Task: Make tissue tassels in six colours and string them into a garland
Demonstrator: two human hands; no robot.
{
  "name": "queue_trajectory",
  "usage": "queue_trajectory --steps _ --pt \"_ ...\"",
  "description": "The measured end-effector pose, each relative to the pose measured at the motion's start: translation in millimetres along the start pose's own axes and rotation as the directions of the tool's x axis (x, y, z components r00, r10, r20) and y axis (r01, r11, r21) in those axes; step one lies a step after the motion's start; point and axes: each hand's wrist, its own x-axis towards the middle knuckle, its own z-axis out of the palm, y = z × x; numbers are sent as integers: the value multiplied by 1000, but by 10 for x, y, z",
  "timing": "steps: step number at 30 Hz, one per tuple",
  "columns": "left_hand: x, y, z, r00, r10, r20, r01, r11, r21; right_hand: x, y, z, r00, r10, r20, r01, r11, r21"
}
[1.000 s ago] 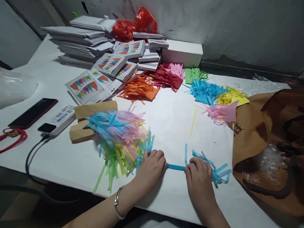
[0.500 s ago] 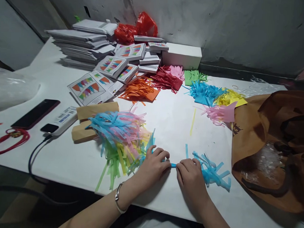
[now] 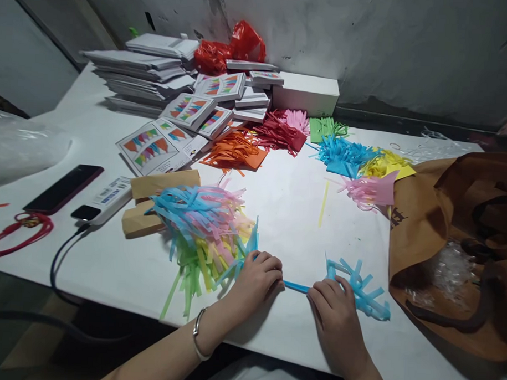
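My left hand [image 3: 256, 276] and my right hand [image 3: 334, 312] each pinch one end of a rolled blue paper strip [image 3: 295, 286] near the table's front edge. The strip's fringed blue ends fan out past my right hand [image 3: 360, 288] and beside my left hand. Just left of my left hand lies a heap of finished tassels [image 3: 202, 221] in blue, pink, yellow and green. A silver bangle sits on my left wrist.
Piles of fringed paper lie across the white table [image 3: 286, 208]: orange [image 3: 234, 150], red [image 3: 278, 132], green, blue [image 3: 342, 154], yellow, pink [image 3: 370, 188]. Printed packets [image 3: 153, 147] and white stacks stand at the back left. A brown bag [image 3: 455, 247] lies right. A phone [image 3: 62, 188] lies left.
My hands drew close together along the blue strip, then moved apart again. My right hand has shifted right and the fringed end has turned.
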Motion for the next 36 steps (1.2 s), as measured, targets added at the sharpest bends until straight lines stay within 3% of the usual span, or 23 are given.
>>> queue_trajectory --steps 9,12,17,22,27,32,34,36 --pt "96 216 30 992 -115 48 93 939 332 103 -203 60 970 242 -30 -243 949 -202" --pt "113 193 22 997 -57 48 37 936 351 132 -231 75 965 259 -45 -262 930 -258" --pt "44 94 21 973 221 60 -229 916 330 82 -191 113 998 51 30 -46 988 -148" --pt "96 133 28 950 287 121 -312 876 369 57 -142 128 998 -23 55 30 991 -132" --pt "368 104 -62 961 83 263 -112 989 95 141 -87 177 994 -88 63 100 970 -221" --pt "395 117 -270 953 60 298 -49 998 -44 171 -52 179 985 -172 -4 165 955 -247" --pt "324 215 -342 941 30 336 49 973 -225 123 -72 58 973 -227 -41 211 949 -236" --pt "253 347 -368 910 -27 415 251 831 -497 56 -114 -128 957 -273 -98 248 946 -208"
